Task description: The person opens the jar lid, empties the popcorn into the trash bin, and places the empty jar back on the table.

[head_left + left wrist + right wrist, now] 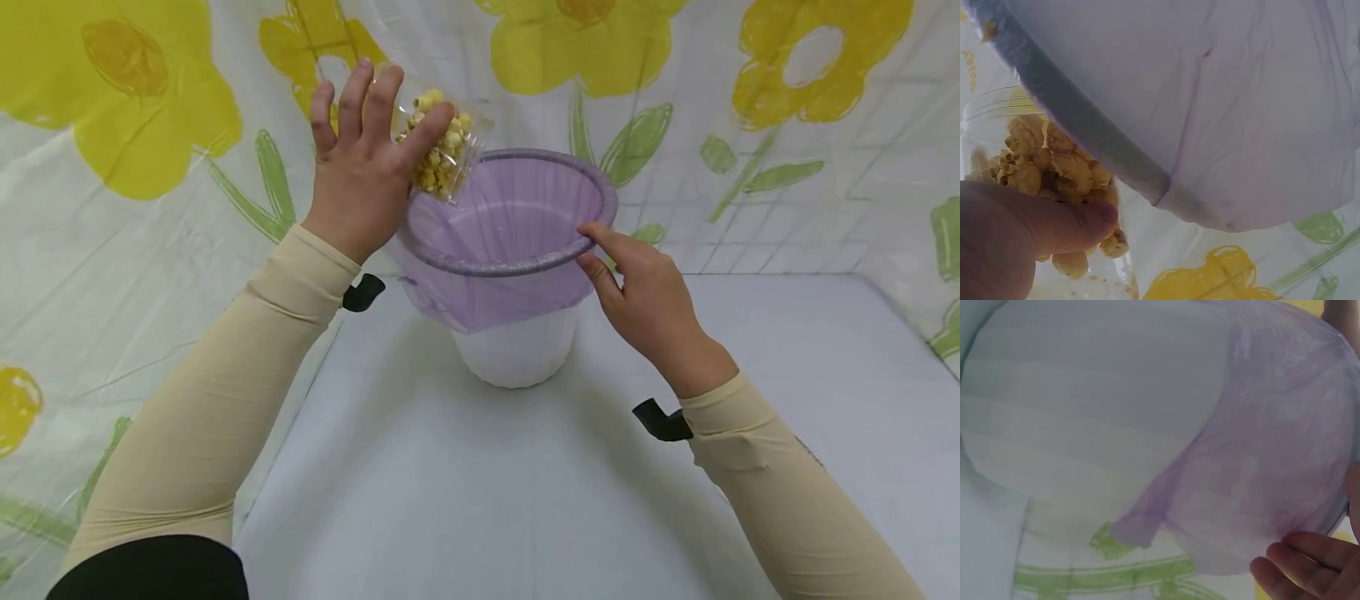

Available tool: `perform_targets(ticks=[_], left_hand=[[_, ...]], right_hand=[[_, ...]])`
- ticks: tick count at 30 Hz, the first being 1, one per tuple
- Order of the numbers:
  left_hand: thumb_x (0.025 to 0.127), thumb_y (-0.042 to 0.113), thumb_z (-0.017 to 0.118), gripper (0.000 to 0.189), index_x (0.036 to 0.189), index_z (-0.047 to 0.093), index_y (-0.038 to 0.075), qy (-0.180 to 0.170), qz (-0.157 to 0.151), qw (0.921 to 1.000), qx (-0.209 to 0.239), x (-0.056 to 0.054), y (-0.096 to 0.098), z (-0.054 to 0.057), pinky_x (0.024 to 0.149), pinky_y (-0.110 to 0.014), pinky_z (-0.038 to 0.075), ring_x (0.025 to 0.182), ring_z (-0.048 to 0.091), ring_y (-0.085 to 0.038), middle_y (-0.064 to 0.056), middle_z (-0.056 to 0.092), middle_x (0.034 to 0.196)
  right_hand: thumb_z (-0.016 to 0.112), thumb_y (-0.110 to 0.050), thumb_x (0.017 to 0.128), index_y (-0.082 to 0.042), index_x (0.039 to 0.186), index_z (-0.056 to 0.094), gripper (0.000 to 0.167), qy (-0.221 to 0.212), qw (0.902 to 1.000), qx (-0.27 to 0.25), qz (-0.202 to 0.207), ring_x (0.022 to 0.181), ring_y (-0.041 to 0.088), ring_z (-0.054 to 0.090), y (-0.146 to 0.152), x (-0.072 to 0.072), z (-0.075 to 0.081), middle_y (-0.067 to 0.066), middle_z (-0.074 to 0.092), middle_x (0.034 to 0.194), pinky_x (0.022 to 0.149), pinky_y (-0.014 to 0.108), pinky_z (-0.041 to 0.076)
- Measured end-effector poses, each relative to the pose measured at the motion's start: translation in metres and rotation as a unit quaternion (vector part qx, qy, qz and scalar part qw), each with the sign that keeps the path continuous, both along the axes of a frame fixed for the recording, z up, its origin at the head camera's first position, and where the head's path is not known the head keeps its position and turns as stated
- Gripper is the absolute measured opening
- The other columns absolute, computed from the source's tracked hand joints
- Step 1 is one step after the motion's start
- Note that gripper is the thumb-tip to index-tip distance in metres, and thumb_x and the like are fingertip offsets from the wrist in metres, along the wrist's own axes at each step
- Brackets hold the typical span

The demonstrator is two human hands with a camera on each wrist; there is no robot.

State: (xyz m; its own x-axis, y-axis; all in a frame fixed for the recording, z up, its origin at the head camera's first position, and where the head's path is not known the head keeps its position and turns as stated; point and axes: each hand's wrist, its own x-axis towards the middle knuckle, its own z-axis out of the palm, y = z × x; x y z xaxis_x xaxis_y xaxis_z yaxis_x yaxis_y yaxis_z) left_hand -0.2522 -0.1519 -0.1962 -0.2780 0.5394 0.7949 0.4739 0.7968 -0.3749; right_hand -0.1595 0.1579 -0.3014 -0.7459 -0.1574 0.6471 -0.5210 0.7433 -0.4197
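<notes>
My left hand grips a clear plastic container of popcorn over the left rim of a trash can. Yellow popcorn shows through its clear wall; in the left wrist view the thumb lies across the container. The white can stands on the table, lined with a thin purple bag folded down over its outside. A grey-purple ring runs round the mouth. At the right side of that ring, my right hand pinches the rim between thumb and forefinger, its other fingers beside the bag in the right wrist view.
A pale table spreads under the can. Behind it and to the left hangs a white sheet printed with yellow flowers and green leaves. A black rounded object sits at the lower left edge.
</notes>
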Motion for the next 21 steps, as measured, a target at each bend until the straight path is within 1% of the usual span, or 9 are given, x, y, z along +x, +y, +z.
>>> perform_targets(ticks=[8,13,17,21], left_hand=[[0.112,0.007,0.024,0.049,0.145,0.053,0.029,-0.019,0.009,0.9997,-0.009,0.0005,0.0003,-0.0026,0.116,-0.062,0.019,0.149,0.030,-0.041,-0.020,0.040,0.150],[0.112,0.007,0.027,0.047,0.144,0.053,0.029,-0.016,0.007,0.9998,-0.009,-0.0002,0.0010,-0.0032,0.112,-0.061,0.021,0.147,0.031,-0.041,-0.020,0.041,0.148],[0.108,0.001,0.030,0.052,0.145,0.052,0.029,-0.013,0.006,0.9998,-0.012,-0.0006,0.0014,-0.0038,0.112,-0.061,0.022,0.147,0.032,-0.041,-0.020,0.041,0.149],[0.105,-0.003,0.027,0.060,0.148,0.050,0.031,-0.013,0.005,0.9998,-0.015,-0.0005,0.0013,-0.0048,0.113,-0.061,0.021,0.148,0.031,-0.040,-0.020,0.040,0.151]], right_hand=[[0.062,-0.025,0.107,-0.011,0.146,0.062,0.042,0.000,1.0000,-0.002,0.001,0.104,0.038,0.070,-0.0001,-0.0011,0.0000,0.015,0.066,0.142,0.090,0.054,0.055],[0.062,-0.025,0.107,-0.011,0.146,0.062,0.041,-0.001,1.0000,-0.004,0.002,0.105,0.038,0.070,-0.0003,-0.0012,0.0003,0.015,0.066,0.143,0.090,0.054,0.055],[0.062,-0.025,0.107,-0.011,0.146,0.062,0.042,-0.003,1.0000,-0.002,0.001,0.108,0.038,0.070,-0.0005,-0.0011,0.0002,0.015,0.065,0.143,0.091,0.054,0.055],[0.062,-0.025,0.108,-0.010,0.146,0.062,0.042,-0.006,1.0000,-0.001,0.001,0.113,0.038,0.069,-0.0015,-0.0008,0.0006,0.015,0.065,0.144,0.092,0.054,0.055]])
